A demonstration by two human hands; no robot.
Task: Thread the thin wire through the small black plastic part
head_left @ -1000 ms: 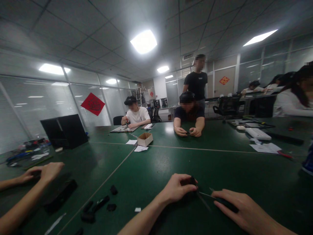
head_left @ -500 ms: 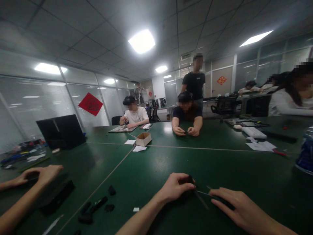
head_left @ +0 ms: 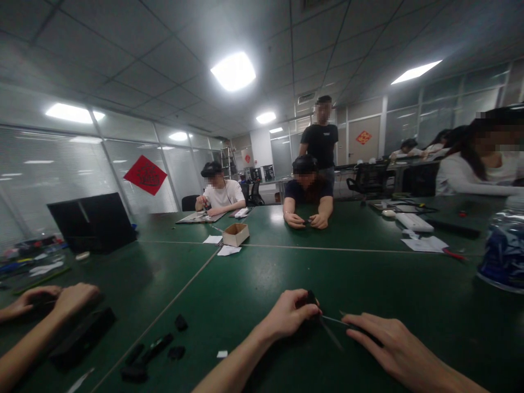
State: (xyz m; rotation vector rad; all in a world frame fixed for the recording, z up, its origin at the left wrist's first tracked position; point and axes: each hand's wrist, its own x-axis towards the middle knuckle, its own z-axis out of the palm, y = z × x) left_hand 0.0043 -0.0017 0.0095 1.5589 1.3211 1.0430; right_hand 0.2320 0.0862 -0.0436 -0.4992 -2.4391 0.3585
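Note:
My left hand [head_left: 290,315] pinches a small black part [head_left: 311,298] between thumb and fingers, just above the green table. Much of that part is hidden by the fingers. To its right, my right hand [head_left: 387,335] is closed around the dark handle of a thin-shafted tool that looks like a screwdriver [head_left: 333,320]. The tip of its shaft reaches the black part at my left fingertips. A second short, pale point [head_left: 344,313] sticks out by my right index finger; its kind cannot be made out.
Several loose black pieces [head_left: 159,347] and a white paper scrap [head_left: 222,354] lie left of my forearm. A co-worker's hands [head_left: 76,300] work at far left beside a black block [head_left: 84,335]. A small box [head_left: 236,234] stands ahead, a water bottle [head_left: 503,245] at right.
The view has turned slightly right, so most things sit a little further left. My hands keep their grips, with the tool's tip still at the black part.

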